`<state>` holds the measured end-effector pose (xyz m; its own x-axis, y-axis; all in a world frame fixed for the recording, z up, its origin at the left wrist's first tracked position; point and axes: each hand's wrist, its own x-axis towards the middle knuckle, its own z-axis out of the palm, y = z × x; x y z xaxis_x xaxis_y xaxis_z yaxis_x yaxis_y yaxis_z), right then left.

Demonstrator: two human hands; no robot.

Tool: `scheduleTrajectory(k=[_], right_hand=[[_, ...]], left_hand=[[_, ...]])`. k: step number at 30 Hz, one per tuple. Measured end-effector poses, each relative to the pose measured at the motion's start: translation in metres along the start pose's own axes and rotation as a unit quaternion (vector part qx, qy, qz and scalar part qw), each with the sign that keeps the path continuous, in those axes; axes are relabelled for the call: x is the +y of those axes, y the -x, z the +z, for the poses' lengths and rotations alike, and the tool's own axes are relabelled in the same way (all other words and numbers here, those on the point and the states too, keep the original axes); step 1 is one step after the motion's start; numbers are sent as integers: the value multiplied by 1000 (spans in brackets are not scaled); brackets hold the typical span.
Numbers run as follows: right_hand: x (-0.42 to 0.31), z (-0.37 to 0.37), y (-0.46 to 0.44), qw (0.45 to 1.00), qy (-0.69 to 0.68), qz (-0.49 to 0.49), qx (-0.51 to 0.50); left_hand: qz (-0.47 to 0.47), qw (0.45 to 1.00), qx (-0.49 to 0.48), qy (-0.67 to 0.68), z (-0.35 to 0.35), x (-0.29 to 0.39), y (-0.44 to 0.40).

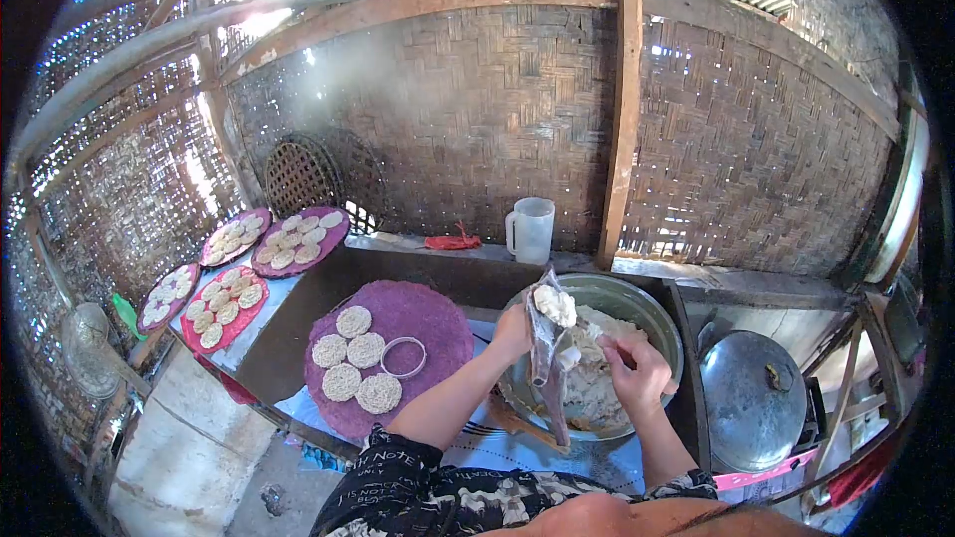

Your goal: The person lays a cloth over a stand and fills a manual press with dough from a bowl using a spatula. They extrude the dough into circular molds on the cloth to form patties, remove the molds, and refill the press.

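Note:
My left hand (512,335) is closed round a worn, greyish two-armed tool that looks like a wooden press (543,356). A white lump of dough (554,305) sits in its upper end. My right hand (639,370) is beside it, fingers pinched on a bit of pale dough. Both hands are over a wide green basin (673,313) holding more crumbly pale dough (594,378). On the left, a round purple mat (428,313) carries several round, flat cakes of thin strands (364,349) and a white ring (403,375).
Mats with more cakes (299,239) lie at the back left. A clear plastic jug (532,231) and a red plastic bag (454,239) stand behind the dark wooden tray edge (428,267). A large lidded metal pot (753,403) is at the right, near a wooden post (625,109).

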<state>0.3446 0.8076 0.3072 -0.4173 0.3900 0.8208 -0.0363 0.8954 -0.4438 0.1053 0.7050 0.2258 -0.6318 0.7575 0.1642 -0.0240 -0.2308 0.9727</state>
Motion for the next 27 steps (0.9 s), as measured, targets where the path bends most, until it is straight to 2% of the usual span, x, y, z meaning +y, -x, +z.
scheduleTrajectory(k=[1, 4, 5, 7, 8, 9, 10, 11, 12, 13, 14, 16, 17, 19, 20, 22, 23, 24, 26, 27], right_hand=[[2, 0, 5, 1000, 7, -7, -1], [6, 1, 24, 973, -179, 130, -67], [1, -9, 19, 959, -185, 177, -118], [17, -2, 6, 961, -156, 208, -90], [22, -1, -1, 961, -139, 225, -76], [8, -9, -16, 965, -20, 246, -89], [10, -5, -12, 977, -34, 200, -69], [16, 3, -8, 986, -48, 152, -50], [18, 8, -5, 992, -63, 102, -31], [10, 2, -1, 996, -13, 83, -41], [8, -1, 5, 995, -37, 74, -50], [4, -6, 17, 992, -86, 59, -67], [-14, -25, 9, 969, -121, 138, -163], [2, -25, 4, 955, -164, 173, -177], [8, -24, 3, 946, -184, 192, -186], [13, -14, -9, 969, -73, 213, -99], [14, -12, -12, 975, -32, 200, -96], [15, -11, -13, 978, 9, 185, -92], [15, -13, -4, 973, -42, 188, -127], [14, -14, 3, 969, -69, 187, -148]], left_hand=[[21, 1000, 4, -10, -11, -18, -8], [-50, 997, 36, -50, -20, -10, -10], [-78, 994, 44, -61, -20, -3, -9], [-54, 997, -6, 49, -7, 11, 0], [-8, 988, -30, 151, 19, 35, 21], [-154, 943, 59, 288, 40, 58, 30], [-42, 996, 21, 79, 32, 25, 17], [73, 988, 33, -133, 23, -7, 5], [66, 993, 36, -96, 18, -15, 1], [60, 996, 40, -59, 14, -22, -4], [65, 995, 39, -67, 3, -22, -7], [-6, 995, 99, 0, -9, -18, -2], [-37, 990, 132, 36, -9, -4, 5], [-36, 990, 127, 48, 1, 31, 13], [-32, 979, 18, 200, -1, 29, 8], [-71, 948, 37, 308, 17, 40, 15], [-38, 970, 43, 236, 23, 38, 18], [-62, 962, 56, 259, 24, 39, 20], [-102, 943, 85, 304, 33, 68, 30], [-80, 942, 15, 326, 0, 24, 5]])
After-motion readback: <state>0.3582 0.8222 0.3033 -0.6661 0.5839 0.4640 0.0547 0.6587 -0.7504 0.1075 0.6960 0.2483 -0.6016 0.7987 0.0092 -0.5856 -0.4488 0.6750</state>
